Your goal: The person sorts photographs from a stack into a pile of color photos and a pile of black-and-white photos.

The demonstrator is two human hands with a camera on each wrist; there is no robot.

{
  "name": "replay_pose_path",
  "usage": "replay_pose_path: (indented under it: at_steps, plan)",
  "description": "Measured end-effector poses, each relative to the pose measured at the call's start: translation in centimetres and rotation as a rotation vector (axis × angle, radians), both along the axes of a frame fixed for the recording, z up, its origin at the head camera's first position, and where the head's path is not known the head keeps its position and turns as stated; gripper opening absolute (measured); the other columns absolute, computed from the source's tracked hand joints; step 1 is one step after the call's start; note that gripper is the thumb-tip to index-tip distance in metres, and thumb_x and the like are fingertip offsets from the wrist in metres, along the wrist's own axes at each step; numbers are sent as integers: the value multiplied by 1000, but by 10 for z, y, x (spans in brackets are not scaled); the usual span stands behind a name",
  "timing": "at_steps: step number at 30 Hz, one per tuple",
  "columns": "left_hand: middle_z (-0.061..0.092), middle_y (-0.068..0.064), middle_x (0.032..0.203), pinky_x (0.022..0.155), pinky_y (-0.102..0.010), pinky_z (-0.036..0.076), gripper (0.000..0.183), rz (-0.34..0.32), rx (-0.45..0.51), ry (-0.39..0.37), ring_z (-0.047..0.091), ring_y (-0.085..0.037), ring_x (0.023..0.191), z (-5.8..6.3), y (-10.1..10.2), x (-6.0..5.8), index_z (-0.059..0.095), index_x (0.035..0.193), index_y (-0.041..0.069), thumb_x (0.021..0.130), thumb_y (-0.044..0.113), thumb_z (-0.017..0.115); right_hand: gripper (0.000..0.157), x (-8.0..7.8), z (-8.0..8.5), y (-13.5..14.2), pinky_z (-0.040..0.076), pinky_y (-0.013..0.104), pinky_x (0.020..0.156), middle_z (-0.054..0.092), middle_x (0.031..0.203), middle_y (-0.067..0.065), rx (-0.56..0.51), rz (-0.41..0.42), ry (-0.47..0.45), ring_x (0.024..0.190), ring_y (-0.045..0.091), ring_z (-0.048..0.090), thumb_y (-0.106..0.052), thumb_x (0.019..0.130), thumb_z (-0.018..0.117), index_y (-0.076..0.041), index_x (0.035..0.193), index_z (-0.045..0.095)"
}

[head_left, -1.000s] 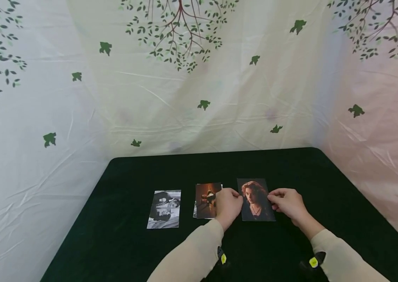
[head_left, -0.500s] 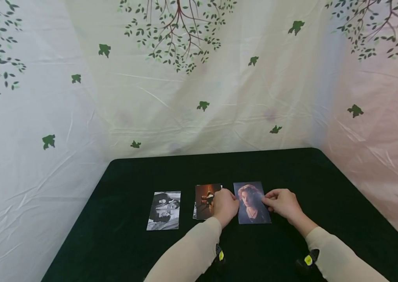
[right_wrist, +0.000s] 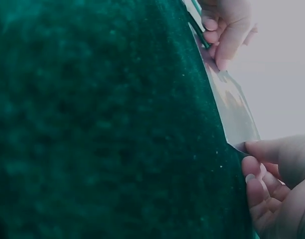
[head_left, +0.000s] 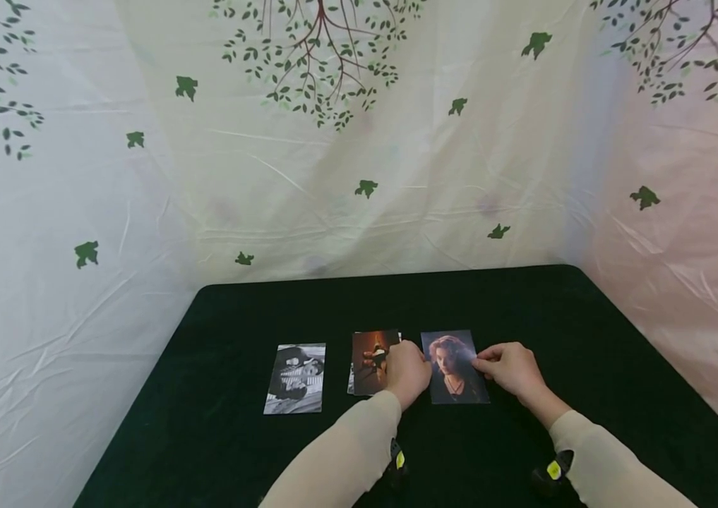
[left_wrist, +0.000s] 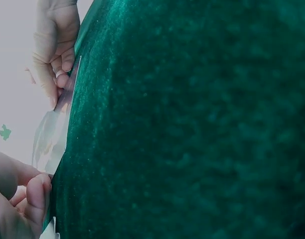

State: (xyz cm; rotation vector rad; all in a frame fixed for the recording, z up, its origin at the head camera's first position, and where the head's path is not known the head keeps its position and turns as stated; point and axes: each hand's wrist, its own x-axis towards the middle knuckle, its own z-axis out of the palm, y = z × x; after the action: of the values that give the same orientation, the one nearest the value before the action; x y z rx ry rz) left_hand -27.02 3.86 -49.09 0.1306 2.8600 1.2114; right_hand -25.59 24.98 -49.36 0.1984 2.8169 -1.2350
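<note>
The left hand (head_left: 408, 374) and right hand (head_left: 512, 368) pinch opposite edges of the portrait photo (head_left: 454, 374), right of a photo stack (head_left: 368, 363) and black-and-white photo (head_left: 295, 379) lying on the table (head_left: 206, 451).

On my feed, the head view is softly, evenly lit; both wrist views blur the near surface (left_wrist: 202, 124), bleach the backdrop (right_wrist: 287, 99) and whiten the photo (right_wrist: 233, 109) with glare

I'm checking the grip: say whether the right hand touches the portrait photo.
Touching. The right wrist view shows the right hand pinching the edge of the portrait photo between thumb and fingers.
</note>
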Motion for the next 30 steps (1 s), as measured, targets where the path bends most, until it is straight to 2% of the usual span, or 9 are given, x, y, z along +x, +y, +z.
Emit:
replay_pose_path:
  at_steps: [12,21,30]
  plan:
    - [45,3,41,33,-26,28,40,-30,45,-9,44,-12,35,1,-1,0,54,48,13,87,10,63,21,-1,-2,-3,46,31,58,67,87,3,60,-3,18,69,16,59,-27,86,71,-10,99,74]
    - [44,5,40,34,-26,26,41,-28,17,21,40,-9,35,0,0,0,54,45,14,85,9,64,16,-1,-3,-4,45,31,58,67,83,1,85,-1,45,67,15,58,-25,86,71,-12,96,75]
    - [42,5,39,31,-24,24,42,-34,28,34,39,-9,32,-3,-1,-1,52,45,14,85,8,63,17,-2,-3,-4,45,32,59,68,91,3,101,9,35,71,16,57,-25,87,71,-12,96,75]
